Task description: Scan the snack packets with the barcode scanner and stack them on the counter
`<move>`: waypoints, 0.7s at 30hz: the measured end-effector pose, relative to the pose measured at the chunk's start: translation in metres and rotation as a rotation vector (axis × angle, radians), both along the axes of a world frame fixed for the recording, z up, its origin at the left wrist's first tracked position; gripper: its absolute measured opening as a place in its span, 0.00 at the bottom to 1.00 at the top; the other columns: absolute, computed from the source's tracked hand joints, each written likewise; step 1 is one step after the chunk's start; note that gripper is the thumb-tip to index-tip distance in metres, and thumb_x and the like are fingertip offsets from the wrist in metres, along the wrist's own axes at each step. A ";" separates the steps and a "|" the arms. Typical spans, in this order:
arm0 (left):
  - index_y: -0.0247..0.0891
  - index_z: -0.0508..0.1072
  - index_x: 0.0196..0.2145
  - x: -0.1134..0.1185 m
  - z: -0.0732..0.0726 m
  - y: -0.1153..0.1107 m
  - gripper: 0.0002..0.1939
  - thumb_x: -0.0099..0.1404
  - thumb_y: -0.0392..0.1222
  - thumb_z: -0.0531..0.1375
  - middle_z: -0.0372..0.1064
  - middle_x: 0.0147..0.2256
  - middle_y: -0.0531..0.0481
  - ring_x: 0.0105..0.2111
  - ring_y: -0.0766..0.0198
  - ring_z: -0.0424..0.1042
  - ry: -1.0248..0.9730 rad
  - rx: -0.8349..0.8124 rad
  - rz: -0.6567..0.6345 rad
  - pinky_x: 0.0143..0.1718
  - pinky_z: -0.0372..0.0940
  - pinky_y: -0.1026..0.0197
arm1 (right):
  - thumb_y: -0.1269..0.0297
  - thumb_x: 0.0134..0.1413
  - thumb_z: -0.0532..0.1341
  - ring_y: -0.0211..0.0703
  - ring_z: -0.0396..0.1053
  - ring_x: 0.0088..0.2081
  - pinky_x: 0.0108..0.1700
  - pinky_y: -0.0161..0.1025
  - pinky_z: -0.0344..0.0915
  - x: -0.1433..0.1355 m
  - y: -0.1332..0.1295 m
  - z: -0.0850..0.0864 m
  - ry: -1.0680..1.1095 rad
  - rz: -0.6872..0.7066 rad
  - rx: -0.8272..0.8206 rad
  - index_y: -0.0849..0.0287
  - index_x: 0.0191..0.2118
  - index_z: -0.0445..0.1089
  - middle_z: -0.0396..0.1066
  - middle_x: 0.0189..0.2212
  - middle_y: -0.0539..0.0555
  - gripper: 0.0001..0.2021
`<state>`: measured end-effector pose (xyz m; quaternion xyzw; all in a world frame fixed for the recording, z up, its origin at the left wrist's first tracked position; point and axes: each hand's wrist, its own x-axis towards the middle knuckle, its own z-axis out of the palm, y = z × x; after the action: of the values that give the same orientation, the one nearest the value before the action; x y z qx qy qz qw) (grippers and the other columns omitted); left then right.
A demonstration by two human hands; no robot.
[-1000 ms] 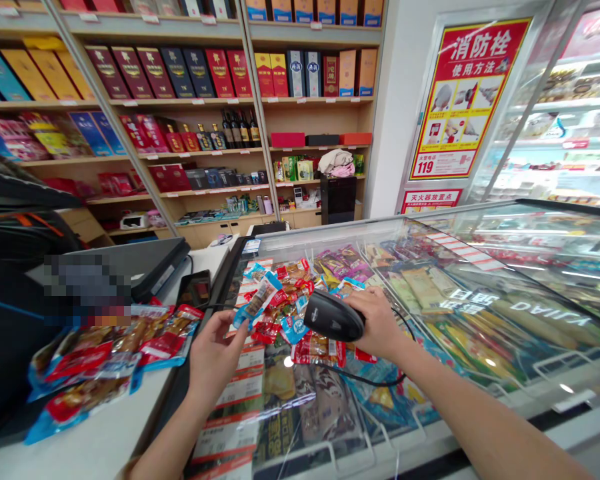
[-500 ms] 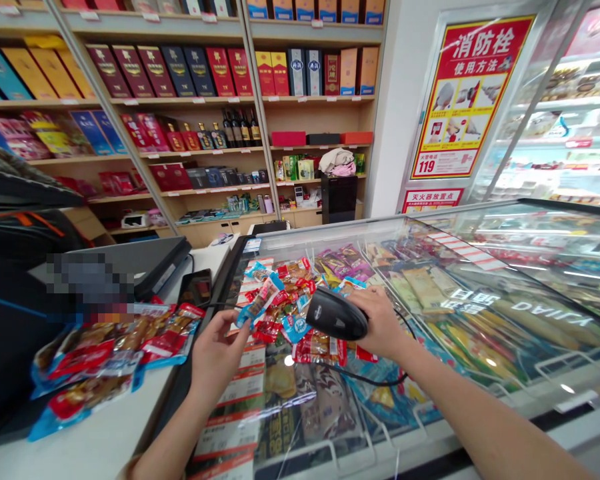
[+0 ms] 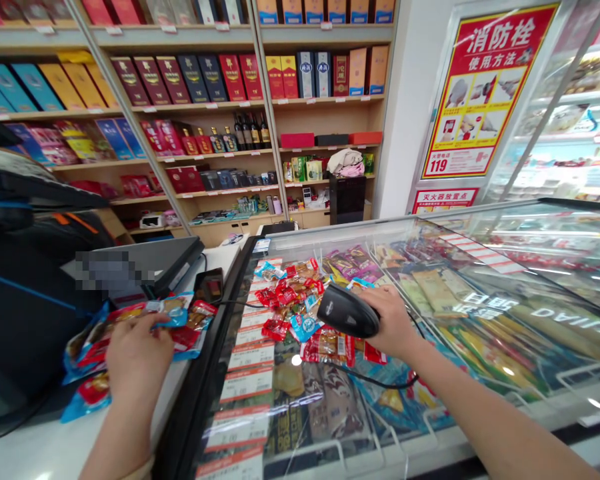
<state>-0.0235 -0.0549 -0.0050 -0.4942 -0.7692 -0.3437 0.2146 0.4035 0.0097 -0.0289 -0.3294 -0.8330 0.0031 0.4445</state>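
Observation:
My right hand [image 3: 393, 323] is wrapped round a black handheld scanner [image 3: 347, 312], held above a heap of red and blue snack packets [image 3: 285, 293] on the glass freezer lid. At the left, my left hand [image 3: 139, 350] is over a second pile of snack packets [image 3: 185, 339] on the white counter. Its fingers are closed on the edge of a blue-edged snack packet [image 3: 174, 308] at the top of that pile; the fingertips are partly hidden.
A phone [image 3: 210, 285] lies on the counter beside a dark monitor-like device [image 3: 173, 260]. The scanner's black cable [image 3: 375, 379] loops over the freezer lid [image 3: 320, 423]. Shelves [image 3: 215, 105] with boxes and bottles stand behind. Dark bulky objects [image 3: 20, 287] fill the left edge.
My left hand has moved left with a packet from above the freezer to the counter pile. My right hand still holds the scanner over the heap. The view has shifted slightly left.

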 end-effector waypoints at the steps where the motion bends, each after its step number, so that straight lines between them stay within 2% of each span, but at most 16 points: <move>1: 0.41 0.72 0.26 -0.006 -0.003 -0.001 0.06 0.53 0.37 0.55 0.65 0.27 0.44 0.36 0.45 0.72 -0.017 -0.056 -0.006 0.42 0.67 0.40 | 0.66 0.50 0.60 0.46 0.73 0.36 0.41 0.44 0.53 0.000 0.000 0.000 -0.003 0.000 -0.001 0.55 0.38 0.73 0.79 0.35 0.54 0.09; 4: 0.42 0.73 0.24 -0.007 -0.006 -0.002 0.05 0.51 0.36 0.57 0.65 0.27 0.42 0.37 0.39 0.72 -0.025 -0.113 0.032 0.40 0.65 0.34 | 0.64 0.49 0.61 0.47 0.73 0.37 0.41 0.44 0.53 0.001 0.002 -0.002 -0.008 -0.023 -0.001 0.55 0.39 0.73 0.79 0.36 0.54 0.09; 7: 0.42 0.77 0.32 0.014 -0.004 -0.001 0.09 0.57 0.40 0.56 0.69 0.36 0.41 0.44 0.35 0.71 0.058 0.000 0.028 0.44 0.64 0.30 | 0.62 0.48 0.62 0.47 0.72 0.36 0.41 0.44 0.53 0.002 0.004 -0.004 0.010 -0.060 0.010 0.56 0.39 0.73 0.78 0.35 0.54 0.10; 9: 0.40 0.77 0.36 0.037 -0.003 0.004 0.11 0.61 0.41 0.55 0.70 0.38 0.41 0.45 0.39 0.72 0.093 0.060 -0.133 0.48 0.66 0.32 | 0.61 0.48 0.62 0.47 0.71 0.35 0.41 0.43 0.53 0.003 0.006 -0.005 0.017 -0.082 0.009 0.55 0.39 0.73 0.77 0.33 0.54 0.11; 11: 0.38 0.77 0.37 0.066 -0.008 0.011 0.12 0.63 0.44 0.56 0.72 0.39 0.40 0.44 0.45 0.73 0.073 0.060 -0.396 0.50 0.68 0.40 | 0.60 0.49 0.62 0.47 0.71 0.34 0.41 0.43 0.53 0.003 0.007 -0.005 0.010 -0.102 0.009 0.55 0.39 0.73 0.77 0.32 0.54 0.11; 13: 0.39 0.77 0.43 0.095 -0.018 0.018 0.15 0.66 0.47 0.56 0.73 0.44 0.40 0.45 0.50 0.75 0.019 -0.022 -0.642 0.50 0.70 0.47 | 0.60 0.49 0.62 0.47 0.71 0.34 0.41 0.43 0.52 0.003 0.007 -0.005 0.002 -0.111 0.018 0.55 0.39 0.73 0.77 0.32 0.53 0.10; 15: 0.40 0.77 0.48 0.122 -0.030 0.023 0.16 0.67 0.48 0.57 0.74 0.47 0.40 0.48 0.52 0.75 0.003 -0.121 -0.807 0.50 0.71 0.50 | 0.61 0.49 0.62 0.46 0.71 0.34 0.41 0.43 0.52 0.003 0.007 -0.005 0.014 -0.108 0.031 0.55 0.38 0.73 0.77 0.32 0.53 0.09; 17: 0.40 0.76 0.51 0.141 -0.041 0.028 0.18 0.67 0.47 0.59 0.74 0.50 0.40 0.49 0.51 0.75 0.026 -0.187 -0.871 0.51 0.71 0.48 | 0.61 0.49 0.61 0.46 0.71 0.33 0.41 0.43 0.51 0.003 0.008 -0.005 0.035 -0.110 0.043 0.56 0.37 0.73 0.76 0.31 0.53 0.08; 21: 0.38 0.74 0.55 0.158 -0.055 0.034 0.22 0.64 0.47 0.63 0.74 0.52 0.38 0.51 0.47 0.74 0.075 -0.264 -0.855 0.53 0.70 0.43 | 0.62 0.48 0.61 0.46 0.71 0.33 0.41 0.44 0.51 0.003 0.011 -0.007 0.049 -0.139 0.067 0.56 0.37 0.73 0.77 0.30 0.53 0.09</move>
<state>0.1346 -0.0209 -0.0603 -0.8029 -0.5249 -0.2820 0.0161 0.4068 0.0203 -0.0356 -0.3712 -0.7967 -0.0475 0.4745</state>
